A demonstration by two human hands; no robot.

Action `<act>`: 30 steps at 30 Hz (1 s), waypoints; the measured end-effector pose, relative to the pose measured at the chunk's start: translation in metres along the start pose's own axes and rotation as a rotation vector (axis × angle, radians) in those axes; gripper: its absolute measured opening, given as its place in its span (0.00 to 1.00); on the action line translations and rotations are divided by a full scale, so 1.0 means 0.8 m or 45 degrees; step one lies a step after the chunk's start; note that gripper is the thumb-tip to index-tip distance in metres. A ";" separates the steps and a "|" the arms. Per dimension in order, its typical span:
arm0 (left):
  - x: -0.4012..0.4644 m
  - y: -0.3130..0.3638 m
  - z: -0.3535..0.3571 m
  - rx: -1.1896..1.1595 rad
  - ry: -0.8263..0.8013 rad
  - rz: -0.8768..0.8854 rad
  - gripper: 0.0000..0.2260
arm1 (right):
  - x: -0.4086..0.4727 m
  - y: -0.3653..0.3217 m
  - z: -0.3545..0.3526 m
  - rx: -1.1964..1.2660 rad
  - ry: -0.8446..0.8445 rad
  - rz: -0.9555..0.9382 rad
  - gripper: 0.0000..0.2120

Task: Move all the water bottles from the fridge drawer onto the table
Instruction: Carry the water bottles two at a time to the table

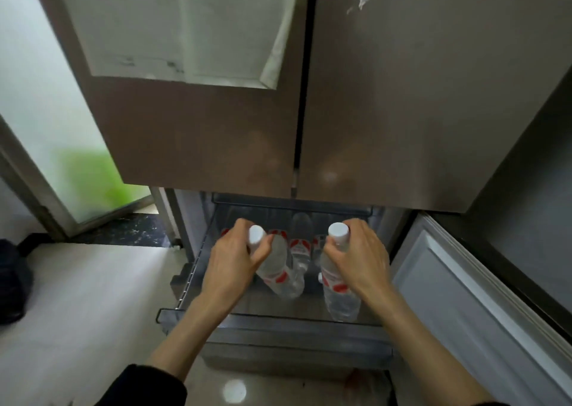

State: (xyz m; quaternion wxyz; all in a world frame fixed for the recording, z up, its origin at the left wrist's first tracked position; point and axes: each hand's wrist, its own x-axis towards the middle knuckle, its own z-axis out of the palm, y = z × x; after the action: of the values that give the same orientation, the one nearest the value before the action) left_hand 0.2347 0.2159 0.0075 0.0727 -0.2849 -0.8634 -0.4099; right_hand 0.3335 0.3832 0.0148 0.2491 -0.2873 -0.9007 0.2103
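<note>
Gripping high, the left hand [230, 258] and right hand [360, 251] each clench a bottle neck over the drawer [278, 316]. The left bottle [278, 269] tilts toward five o'clock; it could slip, or clip bottles lying at twelve o'clock [300, 249].

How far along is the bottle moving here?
The drawer is already pulled open. The left hand and right hand each grip a water bottle near its white cap. At least one more bottle lies behind them. The table is out of view, so earlier progress is unknown.
</note>
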 end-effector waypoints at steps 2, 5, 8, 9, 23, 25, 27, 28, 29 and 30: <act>-0.007 -0.003 -0.034 -0.030 0.071 0.008 0.11 | -0.008 -0.033 -0.007 0.055 0.005 -0.113 0.12; -0.019 -0.006 -0.097 -0.065 0.189 0.013 0.10 | -0.025 -0.097 -0.017 0.172 0.034 -0.273 0.09; -0.034 -0.025 -0.177 -0.069 0.367 0.012 0.10 | -0.047 -0.174 -0.018 0.278 0.050 -0.465 0.09; -0.042 -0.034 -0.205 -0.063 0.433 0.008 0.10 | -0.055 -0.202 -0.015 0.310 0.052 -0.519 0.09; -0.283 -0.268 -0.544 0.403 0.640 -0.446 0.15 | -0.264 -0.599 0.155 0.595 -0.547 -0.906 0.11; -0.321 -0.299 -0.585 0.459 0.699 -0.560 0.15 | -0.300 -0.648 0.182 0.622 -0.658 -0.997 0.10; -0.356 -0.330 -0.625 0.506 0.747 -0.667 0.14 | -0.332 -0.694 0.210 0.646 -0.757 -1.086 0.08; -0.372 -0.346 -0.644 0.525 0.769 -0.714 0.15 | -0.347 -0.717 0.224 0.659 -0.798 -1.132 0.07; -0.388 -0.361 -0.663 0.538 0.788 -0.761 0.15 | -0.363 -0.741 0.238 0.667 -0.838 -1.174 0.07; -0.403 -0.378 -0.683 0.543 0.807 -0.810 0.15 | -0.379 -0.765 0.253 0.674 -0.880 -1.215 0.08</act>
State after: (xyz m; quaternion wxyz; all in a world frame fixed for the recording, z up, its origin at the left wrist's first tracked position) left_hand 0.2757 -0.4847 0.0469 0.2595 0.1524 -0.9077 -0.2924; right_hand 0.1808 -0.3102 0.0755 0.0732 0.3001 -0.8754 0.3719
